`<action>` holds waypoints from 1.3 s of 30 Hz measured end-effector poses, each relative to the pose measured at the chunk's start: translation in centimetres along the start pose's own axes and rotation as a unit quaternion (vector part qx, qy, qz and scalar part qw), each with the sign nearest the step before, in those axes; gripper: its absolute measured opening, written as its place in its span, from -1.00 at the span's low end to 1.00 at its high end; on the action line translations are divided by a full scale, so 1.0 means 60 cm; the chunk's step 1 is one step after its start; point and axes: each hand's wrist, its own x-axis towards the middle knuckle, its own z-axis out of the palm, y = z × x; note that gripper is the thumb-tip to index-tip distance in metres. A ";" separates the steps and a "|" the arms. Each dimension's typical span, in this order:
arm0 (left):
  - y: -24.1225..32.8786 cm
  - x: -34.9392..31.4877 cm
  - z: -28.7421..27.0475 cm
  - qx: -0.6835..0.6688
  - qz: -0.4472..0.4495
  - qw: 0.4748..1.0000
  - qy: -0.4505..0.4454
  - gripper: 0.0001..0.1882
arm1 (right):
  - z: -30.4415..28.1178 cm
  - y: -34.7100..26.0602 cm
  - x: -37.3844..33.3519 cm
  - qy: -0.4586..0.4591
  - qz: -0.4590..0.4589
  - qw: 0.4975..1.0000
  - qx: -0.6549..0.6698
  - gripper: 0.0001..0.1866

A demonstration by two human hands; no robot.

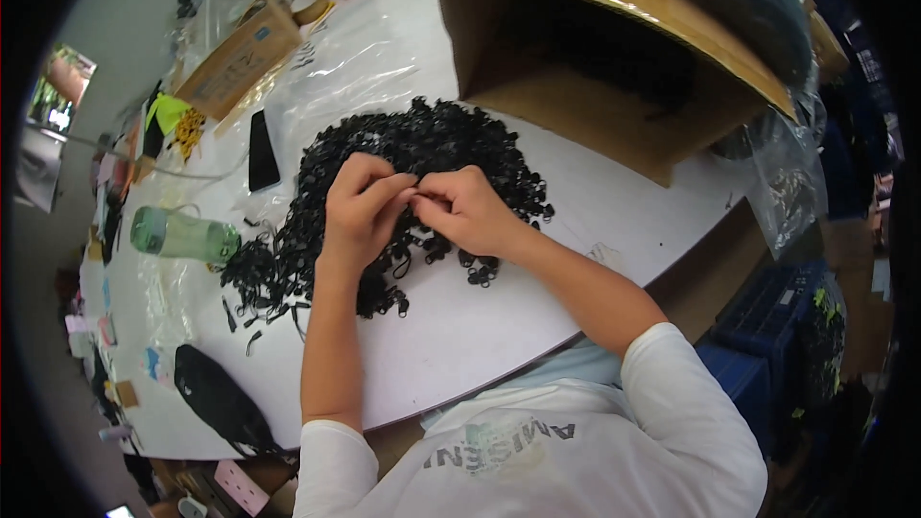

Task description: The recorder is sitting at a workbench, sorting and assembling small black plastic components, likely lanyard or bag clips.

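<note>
Over a heap of small black looped pieces (432, 129), which look like zipper pulls, both my hands meet fingertip to fingertip. My left hand (363, 206) is closed in a pinch, thumb against the fingers. Opposite it, my right hand (467, 209) pinches in the same way, its fingertips touching those of the left. Whatever sits between them is mostly covered by the fingers and too small to name. Loose black pieces with cord loops (254, 293) lie scattered to the left of the heap, and a few (480, 269) lie just below my right hand.
A large open cardboard box (585, 115) lies beyond the heap at the right, dark inside. Left of the heap are a black phone (262, 152) and a green bottle (182, 235) on its side. A black pouch (219, 393) rests near the white table's (451, 355) front edge.
</note>
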 end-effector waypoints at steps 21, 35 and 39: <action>-0.013 -0.041 -0.204 -0.090 -0.211 0.973 0.039 -0.54 | 0.003 -0.020 -0.020 -0.196 -0.097 0.951 -0.219 -0.70; 0.044 -0.071 -0.342 -0.099 -0.088 0.949 0.288 -0.48 | -0.182 0.046 0.014 0.395 0.081 0.825 0.396 -0.85; 0.019 -0.045 -0.229 -0.104 -0.187 0.946 0.243 -0.79 | -0.023 -0.062 0.009 0.157 0.090 0.937 0.299 -0.86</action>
